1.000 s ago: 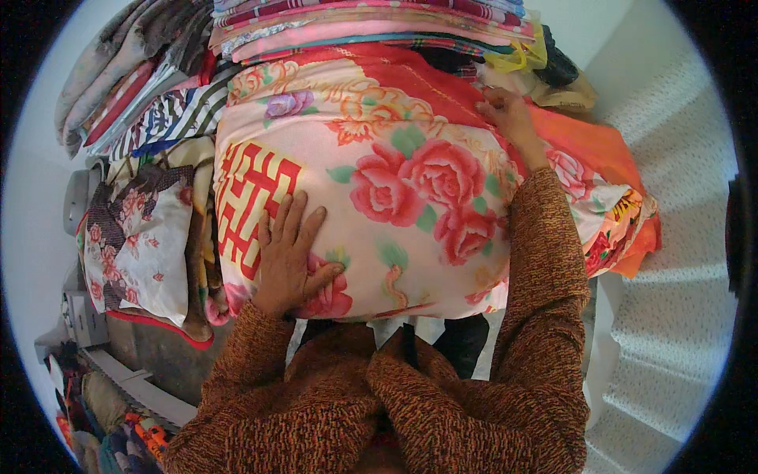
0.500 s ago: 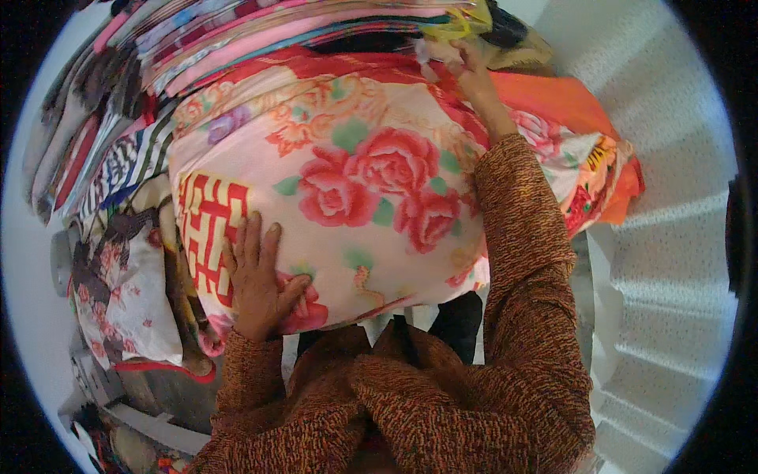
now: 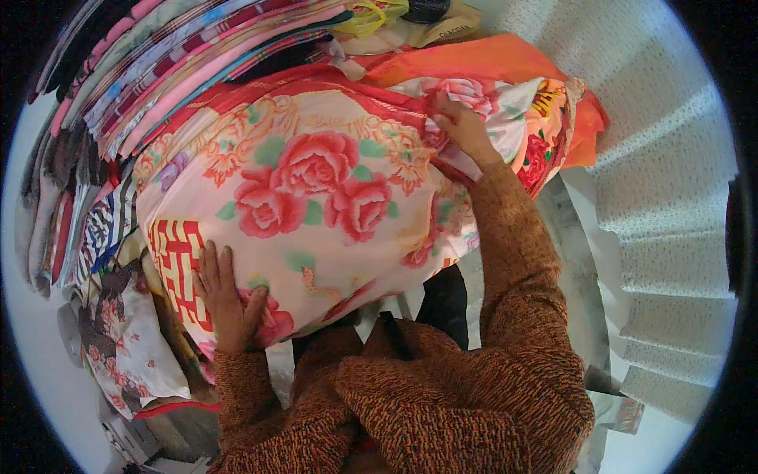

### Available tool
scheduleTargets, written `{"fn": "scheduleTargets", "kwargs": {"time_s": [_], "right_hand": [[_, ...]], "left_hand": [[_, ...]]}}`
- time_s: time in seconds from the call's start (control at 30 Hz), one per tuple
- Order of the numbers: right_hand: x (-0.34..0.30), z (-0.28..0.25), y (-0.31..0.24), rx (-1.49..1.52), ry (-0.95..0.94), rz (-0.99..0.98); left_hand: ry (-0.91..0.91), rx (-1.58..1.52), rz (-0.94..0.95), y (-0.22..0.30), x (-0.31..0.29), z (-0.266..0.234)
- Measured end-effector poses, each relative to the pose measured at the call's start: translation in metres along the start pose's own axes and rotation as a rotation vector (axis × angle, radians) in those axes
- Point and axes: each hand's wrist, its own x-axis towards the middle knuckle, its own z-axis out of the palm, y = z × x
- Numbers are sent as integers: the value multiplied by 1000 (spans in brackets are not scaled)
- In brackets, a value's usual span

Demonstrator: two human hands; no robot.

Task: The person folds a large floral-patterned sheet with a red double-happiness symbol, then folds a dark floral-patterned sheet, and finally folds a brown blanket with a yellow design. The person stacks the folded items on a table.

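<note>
A bulky folded quilt (image 3: 347, 272) with a pale pink cover lies in front of my body. Large red roses and green leaves are printed on it, with a red-and-gold block emblem at its left side and a red border along its far edge. My left hand (image 3: 229, 304) rests flat on its near left part, fingers spread beside the emblem. At the far right of the quilt, my right hand (image 3: 466, 134) has its fingers bent and closed on the cover by the red border. Its fingertips are partly hidden.
A tall stack of folded blankets (image 3: 181, 79) stands at the far left. Behind the quilt are a yellow plastic bag (image 3: 371, 17) and orange flowered bedding (image 3: 474, 59). A white floral cloth (image 3: 130, 340) lies at left. A pale curtain (image 3: 663, 237) hangs along the right.
My right hand has come nearer, away from the yellow bag to the quilt's far right edge. The view has shifted, so the quilt and stack appear farther left. My left hand stays flat on the quilt.
</note>
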Motion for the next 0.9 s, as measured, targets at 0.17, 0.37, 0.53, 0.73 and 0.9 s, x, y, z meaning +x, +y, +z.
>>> {"fn": "scheduleTargets", "kwargs": {"time_s": [0.17, 0.37, 0.53, 0.73, 0.9], "right_hand": [[-64, -59, 66, -164, 643, 72], [-130, -90, 200, -421, 846, 435], [-132, -91, 242, 269, 754, 623], [-136, -98, 264, 642, 543, 763], [-95, -108, 171, 1000, 361, 655]], "left_hand": [[28, -5, 5, 3, -3, 4], [58, 10, 56, -5, 2, 14], [56, 2, 23, -1, -5, 11], [43, -45, 51, 2, 7, 12], [12, -66, 21, -7, -6, 10]]}}
